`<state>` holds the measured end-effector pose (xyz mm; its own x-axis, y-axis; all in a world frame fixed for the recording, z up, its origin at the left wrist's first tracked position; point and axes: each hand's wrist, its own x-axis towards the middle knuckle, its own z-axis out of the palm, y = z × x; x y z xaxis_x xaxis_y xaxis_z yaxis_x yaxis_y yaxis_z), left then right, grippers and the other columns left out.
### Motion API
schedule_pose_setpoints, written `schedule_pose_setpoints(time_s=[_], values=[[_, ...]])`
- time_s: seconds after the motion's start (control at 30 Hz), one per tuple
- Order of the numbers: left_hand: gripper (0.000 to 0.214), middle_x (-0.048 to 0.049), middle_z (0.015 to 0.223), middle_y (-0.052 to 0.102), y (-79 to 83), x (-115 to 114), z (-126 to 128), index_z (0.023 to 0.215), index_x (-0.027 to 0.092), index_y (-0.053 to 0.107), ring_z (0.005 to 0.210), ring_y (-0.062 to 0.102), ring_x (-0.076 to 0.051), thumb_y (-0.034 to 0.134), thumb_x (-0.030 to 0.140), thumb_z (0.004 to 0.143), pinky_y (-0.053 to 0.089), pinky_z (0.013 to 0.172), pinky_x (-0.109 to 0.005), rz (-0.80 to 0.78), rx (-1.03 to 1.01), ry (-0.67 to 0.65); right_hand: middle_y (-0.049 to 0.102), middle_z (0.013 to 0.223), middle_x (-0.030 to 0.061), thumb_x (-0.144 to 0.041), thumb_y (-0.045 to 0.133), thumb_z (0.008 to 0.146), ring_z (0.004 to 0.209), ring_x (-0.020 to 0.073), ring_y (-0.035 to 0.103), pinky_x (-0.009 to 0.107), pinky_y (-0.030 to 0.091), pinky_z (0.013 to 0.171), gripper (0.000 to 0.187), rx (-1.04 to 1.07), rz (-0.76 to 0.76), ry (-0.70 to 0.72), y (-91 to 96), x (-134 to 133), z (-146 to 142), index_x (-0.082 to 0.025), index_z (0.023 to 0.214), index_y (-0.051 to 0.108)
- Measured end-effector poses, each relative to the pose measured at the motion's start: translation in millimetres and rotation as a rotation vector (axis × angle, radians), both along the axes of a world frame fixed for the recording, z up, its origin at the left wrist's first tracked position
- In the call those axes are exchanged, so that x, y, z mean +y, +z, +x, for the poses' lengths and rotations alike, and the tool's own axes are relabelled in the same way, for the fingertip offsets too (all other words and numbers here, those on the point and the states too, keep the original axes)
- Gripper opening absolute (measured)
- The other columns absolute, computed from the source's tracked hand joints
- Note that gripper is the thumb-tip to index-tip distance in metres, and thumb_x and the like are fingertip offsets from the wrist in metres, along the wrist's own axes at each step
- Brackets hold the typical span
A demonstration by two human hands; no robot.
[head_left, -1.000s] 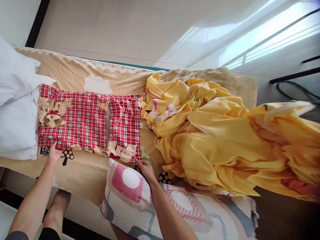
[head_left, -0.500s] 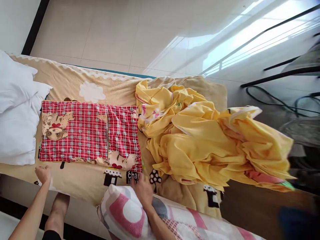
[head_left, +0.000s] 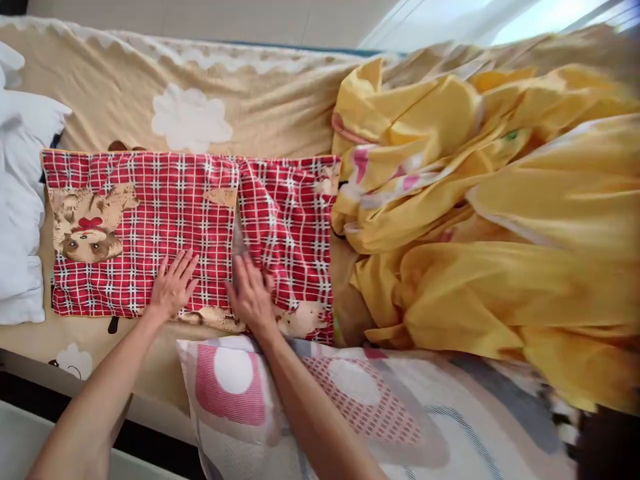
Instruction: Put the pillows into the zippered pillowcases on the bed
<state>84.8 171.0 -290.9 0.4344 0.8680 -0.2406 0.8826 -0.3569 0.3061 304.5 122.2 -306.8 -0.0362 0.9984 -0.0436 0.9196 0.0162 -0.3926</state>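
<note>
left hand (head_left: 173, 287): flat on the red plaid pillowcase (head_left: 145, 233), palm down, fingers spread. Grip released, nothing clasped. Half a second ago it sat off the cloth, at the bed edge below the pillowcase's near-left corner; now it is on the near half of the cloth, just left of the opening slit.
right hand (head_left: 251, 293): also flat and released, pressing beside the slit where the flap overlaps. Half a second ago it was below the pillowcase's near edge, at the patterned pillow (head_left: 320, 407); now its forearm crosses over that pillow to reach the cloth.
hands vs each other: both have moved in from the pillowcase's outer corners to its middle, close but not touching, slit between them.
pillowcase: spread flat on the beige bed blanket (head_left: 225, 100), dog print at its left end, near edge along the bed edge. It looks much as it did half a second ago.
white pillow (head_left: 20, 200): touching the pillowcase's left end.
yellow bedsheet (head_left: 475, 220): bunched heap against the pillowcase's right end, overlapping that corner.
camera: closer and lower than before; the floor is out of view.
read: corner handling looks done. Judging by the flat palms, this is smoothing or pressing at the opening.
</note>
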Motion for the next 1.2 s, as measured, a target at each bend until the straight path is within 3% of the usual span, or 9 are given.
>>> schedule_pose_setpoints(time_s=[0.2, 0.3, 0.47, 0.57, 0.67, 0.87, 1.03, 1.1, 1.2], values=[[0.063, -0.0142, 0.164, 0.02, 24.8, -29, -157, 0.157, 0.019, 0.025, 0.152, 0.017, -0.029, 0.034, 0.045, 0.1, 0.011, 0.122, -0.058, 0.228, 0.227, 0.497, 0.039, 0.155, 0.0201, -0.039, 0.034, 0.099, 0.143, 0.0275, 0.039, 0.049, 0.027, 0.114, 0.064, -0.094, -0.031, -0.25, -16.8, -51, 69, -0.013, 0.156, 0.022], [0.062, -0.0175, 0.16, 0.028, 44.2, -31, -193, 0.154, 0.014, 0.032, 0.15, 0.024, -0.029, 0.032, 0.045, 0.101, 0.014, 0.122, -0.054, 0.216, 0.237, 0.481, 0.043, 0.152, 0.02, -0.04, 0.029, 0.1, 0.141, 0.0263, 0.041, 0.049, 0.031, 0.112, 0.06, -0.051, -0.022, -0.3, -9.9, -34, 68, -0.013, 0.153, 0.028], [0.064, -0.0146, 0.162, 0.026, 59.3, 77, -169, 0.155, 0.013, 0.028, 0.153, 0.018, -0.024, 0.03, 0.046, 0.101, 0.009, 0.125, -0.047, 0.27, 0.098, 0.379, 0.033, 0.159, 0.0165, -0.045, 0.019, 0.101, 0.148, 0.0239, 0.029, 0.053, 0.025, 0.116, 0.06, 0.077, 0.051, -0.351, 5.3, 84, 54, -0.019, 0.156, 0.021], [0.066, -0.0136, 0.164, 0.022, 46.6, 166, -135, 0.157, 0.012, 0.022, 0.153, 0.015, -0.025, 0.033, 0.045, 0.1, 0.01, 0.125, -0.048, 0.26, 0.042, 0.445, 0.029, 0.162, 0.0111, -0.052, 0.015, 0.101, 0.15, 0.0234, 0.023, 0.057, 0.02, 0.117, 0.063, 0.112, -0.048, -0.225, 8.1, 160, 49, -0.022, 0.157, 0.019], [0.065, -0.0145, 0.163, 0.023, 26.1, 215, -115, 0.155, 0.011, 0.026, 0.152, 0.018, -0.028, 0.036, 0.044, 0.1, 0.012, 0.123, -0.056, 0.159, 0.053, 0.39, 0.026, 0.163, 0.0067, -0.054, 0.015, 0.101, 0.151, 0.0206, 0.019, 0.053, 0.015, 0.121, 0.064, 0.084, -0.104, -0.003, 0.1, 197, 58, -0.023, 0.156, 0.021], [0.064, -0.0097, 0.164, 0.023, 22.0, 216, -168, 0.152, 0.016, 0.03, 0.151, 0.019, -0.029, 0.029, 0.053, 0.101, 0.006, 0.119, -0.065, 0.397, 0.119, 0.466, 0.026, 0.163, 0.0096, -0.052, 0.019, 0.099, 0.151, 0.0271, 0.018, 0.055, 0.013, 0.121, 0.066, -0.071, 0.068, -0.191, -32.8, 179, 120, -0.02, 0.157, 0.021], [0.071, -0.0149, 0.165, 0.015, 32.7, 244, -209, 0.153, 0.006, 0.016, 0.151, 0.013, -0.035, 0.03, 0.053, 0.101, 0.008, 0.112, -0.072, 0.211, 0.286, 0.427, 0.023, 0.164, 0.0097, -0.054, 0.02, 0.099, 0.151, 0.0299, 0.017, 0.062, 0.011, 0.118, 0.067, -0.088, 0.107, -0.225, -44.9, 186, 133, -0.022, 0.158, 0.016], [0.07, -0.0165, 0.164, 0.018, 38.9, 249, -193, 0.15, 0.002, 0.02, 0.15, 0.015, -0.036, 0.036, 0.05, 0.101, 0.008, 0.112, -0.073, 0.154, 0.27, 0.511, 0.021, 0.164, 0.0101, -0.053, 0.016, 0.1, 0.152, 0.0285, 0.016, 0.063, 0.011, 0.118, 0.066, -0.058, 0.109, -0.234, -38.6, 190, 111, -0.021, 0.158, 0.011], [0.063, -0.0192, 0.162, 0.023, 51.4, 228, -121, 0.148, 0.001, 0.029, 0.151, 0.018, -0.034, 0.044, 0.038, 0.099, 0.011, 0.118, -0.065, 0.288, 0.118, 0.585, 0.021, 0.165, 0.0089, -0.048, 0.011, 0.102, 0.152, 0.0243, 0.016, 0.061, 0.014, 0.118, 0.062, -0.009, 0.113, -0.23, -23.1, 177, 58, -0.023, 0.158, 0.007]])
